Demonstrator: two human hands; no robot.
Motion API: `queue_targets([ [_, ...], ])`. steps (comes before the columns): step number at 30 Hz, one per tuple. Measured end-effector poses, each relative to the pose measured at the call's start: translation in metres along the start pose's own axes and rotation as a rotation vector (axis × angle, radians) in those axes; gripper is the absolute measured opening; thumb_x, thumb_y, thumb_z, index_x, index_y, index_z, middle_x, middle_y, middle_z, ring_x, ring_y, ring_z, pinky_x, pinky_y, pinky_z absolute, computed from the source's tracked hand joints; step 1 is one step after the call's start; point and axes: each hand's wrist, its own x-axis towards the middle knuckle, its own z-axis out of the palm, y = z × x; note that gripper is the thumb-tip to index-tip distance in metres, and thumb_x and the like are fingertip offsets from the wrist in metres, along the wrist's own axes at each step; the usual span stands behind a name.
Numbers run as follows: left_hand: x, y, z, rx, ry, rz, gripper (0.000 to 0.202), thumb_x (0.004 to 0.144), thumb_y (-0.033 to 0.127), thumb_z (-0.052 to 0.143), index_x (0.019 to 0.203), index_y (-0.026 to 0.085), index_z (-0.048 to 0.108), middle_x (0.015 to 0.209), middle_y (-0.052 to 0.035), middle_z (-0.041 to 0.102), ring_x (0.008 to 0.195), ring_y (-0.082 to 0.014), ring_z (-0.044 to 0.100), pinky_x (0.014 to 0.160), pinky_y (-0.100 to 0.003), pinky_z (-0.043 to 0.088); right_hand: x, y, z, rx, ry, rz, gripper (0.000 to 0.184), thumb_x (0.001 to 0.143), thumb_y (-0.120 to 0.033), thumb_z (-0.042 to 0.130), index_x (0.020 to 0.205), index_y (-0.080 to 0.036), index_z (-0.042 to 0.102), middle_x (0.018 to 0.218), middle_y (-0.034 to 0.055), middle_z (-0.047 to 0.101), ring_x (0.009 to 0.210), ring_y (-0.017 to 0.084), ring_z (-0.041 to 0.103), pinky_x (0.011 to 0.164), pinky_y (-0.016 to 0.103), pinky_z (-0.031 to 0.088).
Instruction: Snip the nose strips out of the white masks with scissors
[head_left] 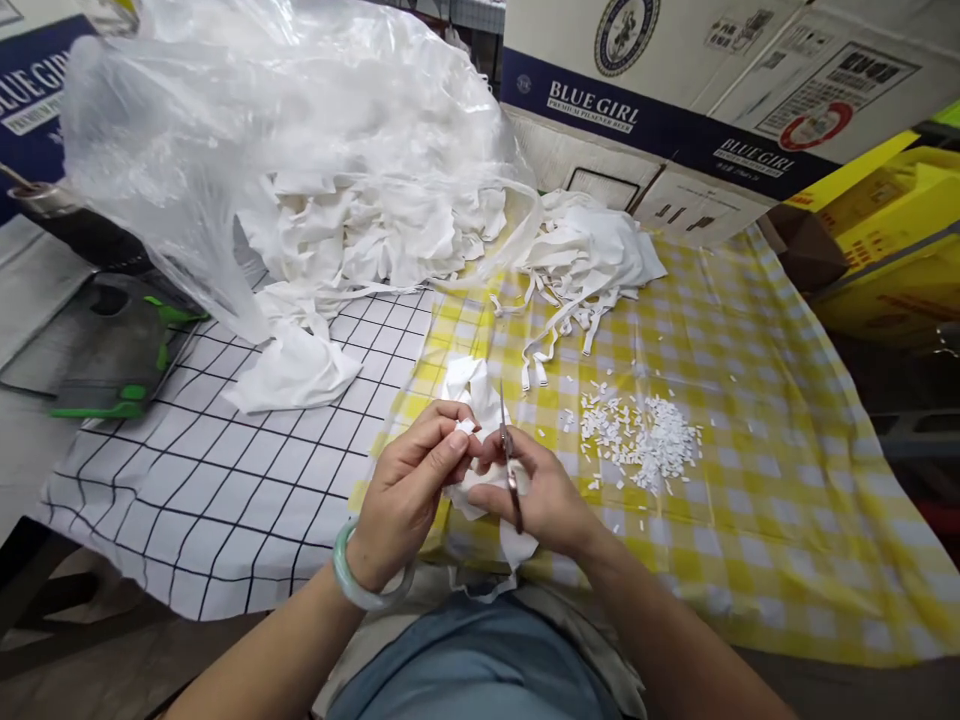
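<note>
My left hand (411, 480), with a pale green bangle (358, 580) on the wrist, pinches a bunched white fabric piece (472, 395) near the table's front edge. My right hand (546, 498) grips small thread snips (510, 470), blade tip pointing up beside the fabric, and also holds part of the white cloth. Both hands are closed and touch each other over the cloth. A heap of tiny white cut bits (645, 440) lies just right of my hands on the yellow checked cloth (750, 480).
A big clear plastic bag (247, 130) full of white fabric pieces sits at the back left. Another pile of white strips (585, 260) lies behind centre. Cardboard boxes (675, 110) stand at the back, a green-trimmed device (120, 350) at left on the black-grid cloth (225, 480).
</note>
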Motion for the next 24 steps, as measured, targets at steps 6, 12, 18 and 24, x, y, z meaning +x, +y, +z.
queue_targets([
  [6, -0.007, -0.013, 0.014, 0.063, -0.015, 0.002, 0.028, 0.100, 0.027, 0.050, 0.080, 0.018, 0.068, 0.108, -0.0047, 0.044, 0.084, -0.0128, 0.047, 0.063, -0.023, 0.039, -0.026, -0.006, -0.038, -0.668, 0.041, -0.154, 0.042, 0.072, -0.057, 0.077, 0.080, -0.019, 0.060, 0.081, 0.0045, 0.063, 0.086, 0.023, 0.048, 0.081, 0.039, 0.038],
  [12, -0.009, -0.023, 0.020, 0.159, -0.034, -0.003, 0.031, 0.100, 0.029, 0.048, 0.074, 0.017, 0.060, 0.110, -0.0067, 0.043, 0.099, -0.0181, 0.047, 0.067, -0.025, 0.040, -0.034, -0.004, -0.037, -0.664, 0.036, -0.162, 0.044, 0.070, -0.054, 0.079, 0.064, -0.019, 0.053, 0.064, 0.0001, 0.057, 0.073, 0.018, 0.047, 0.073, 0.033, 0.033],
  [18, -0.008, -0.024, 0.022, 0.190, -0.055, -0.044, 0.029, 0.100, 0.028, 0.047, 0.075, 0.018, 0.058, 0.110, -0.0075, 0.043, 0.101, -0.0208, 0.047, 0.064, -0.028, 0.040, -0.035, -0.001, -0.039, -0.644, 0.078, -0.182, 0.047, 0.068, -0.055, 0.080, 0.059, -0.019, 0.051, 0.061, -0.0011, 0.054, 0.066, 0.016, 0.047, 0.070, 0.031, 0.032],
  [24, -0.009, -0.026, 0.023, 0.211, -0.080, -0.021, 0.028, 0.101, 0.026, 0.045, 0.077, 0.019, 0.058, 0.109, -0.0080, 0.043, 0.104, -0.0226, 0.048, 0.065, -0.030, 0.041, -0.033, 0.000, -0.039, -0.655, 0.102, -0.230, 0.047, 0.069, -0.053, 0.080, 0.057, -0.019, 0.050, 0.057, -0.0025, 0.053, 0.061, 0.014, 0.046, 0.068, 0.031, 0.031],
])
